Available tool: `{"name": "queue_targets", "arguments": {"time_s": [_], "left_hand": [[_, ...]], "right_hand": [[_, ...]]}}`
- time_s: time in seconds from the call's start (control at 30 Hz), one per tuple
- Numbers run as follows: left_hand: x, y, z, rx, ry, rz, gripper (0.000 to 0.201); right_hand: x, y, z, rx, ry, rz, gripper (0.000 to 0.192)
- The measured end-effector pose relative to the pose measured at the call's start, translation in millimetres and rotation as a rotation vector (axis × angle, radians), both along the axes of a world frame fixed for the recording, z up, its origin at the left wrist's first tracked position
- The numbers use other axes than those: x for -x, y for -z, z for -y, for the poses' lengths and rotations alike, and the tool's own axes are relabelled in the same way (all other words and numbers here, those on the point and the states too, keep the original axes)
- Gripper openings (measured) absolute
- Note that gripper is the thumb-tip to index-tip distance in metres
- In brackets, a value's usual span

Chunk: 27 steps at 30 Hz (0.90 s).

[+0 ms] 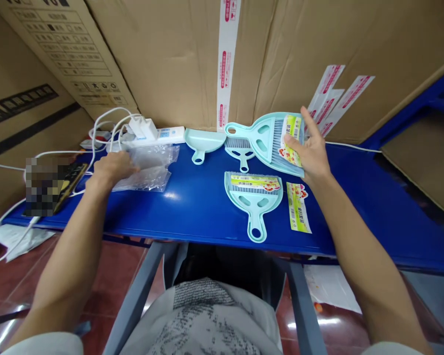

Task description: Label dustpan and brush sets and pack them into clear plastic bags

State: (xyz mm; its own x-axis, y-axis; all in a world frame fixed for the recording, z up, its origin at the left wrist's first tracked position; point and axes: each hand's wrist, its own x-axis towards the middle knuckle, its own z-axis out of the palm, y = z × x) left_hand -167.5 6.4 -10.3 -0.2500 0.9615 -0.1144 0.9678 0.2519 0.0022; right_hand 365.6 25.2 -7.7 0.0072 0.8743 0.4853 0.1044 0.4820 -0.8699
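My right hand (314, 153) grips a light-blue dustpan and brush set (264, 140) by its wide end, handle pointing left, above the blue table. Its thumb lies on the yellow-green label card (290, 143) over the grey bristles. On the left, my left hand (113, 170) is closed on the edge of clear plastic bags (150, 167); its fingertips are partly hidden. A second dustpan and brush set (253, 199) with a label lies near the front edge, beside a loose label card (298, 208). Behind are an empty dustpan (203, 143) and a small brush (240, 150), partly covered by the held set.
A white power strip (170, 134) with plugs and looping white cables (114, 125) sits at the back left. A partly blurred dark object (59, 187) lies at the left end. Large cardboard boxes (177, 64) wall off the back of the blue table (196, 207).
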Motion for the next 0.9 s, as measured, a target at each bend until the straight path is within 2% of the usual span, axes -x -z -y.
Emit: {"name": "queue_targets", "arguments": {"time_s": [0.1,0.2,0.37,0.47,0.53,0.63,0.73,0.8,0.9], "left_hand": [[-6.2,1.0,6.6,0.008,-0.029,-0.028,0.055],[-5.8,3.1,10.6,-0.006,-0.022,-0.027,0.061],[-5.1,-9.5,21.1,-0.192,-0.06,0.041,0.057],[-4.4,-21.8,33.4,-0.236,-0.093,0.21,0.046],[-3.4,-28.7,42.9,-0.261,-0.044,0.369,0.041],[-7.8,-41.9,55.4,-0.371,0.134,0.52,0.036],[-26.2,-66.7,60.0,-0.472,0.455,0.527,0.031],[-46.1,-89.0,57.4,-0.471,0.706,0.512,0.028],[-82.5,-121.5,48.7,-0.332,1.042,0.522,0.026]], "right_hand": [[-3.1,8.5,-6.8,-0.005,-0.005,0.006,0.109],[-1.8,11.1,-6.1,-0.022,0.018,0.061,0.101],[4.2,7.3,1.3,-0.026,0.036,0.071,0.094],[6.8,5.7,3.4,-0.016,0.044,0.094,0.095],[8.3,6.7,3.2,-0.005,0.057,0.068,0.096],[10.8,8.7,1.9,0.01,0.074,0.012,0.097],[14.6,-1.3,3.5,-0.022,0.071,0.046,0.098],[18.2,-22.9,9.2,-0.157,0.091,0.083,0.094],[25.7,-77.3,27.3,-0.528,0.176,0.183,0.072]]}}
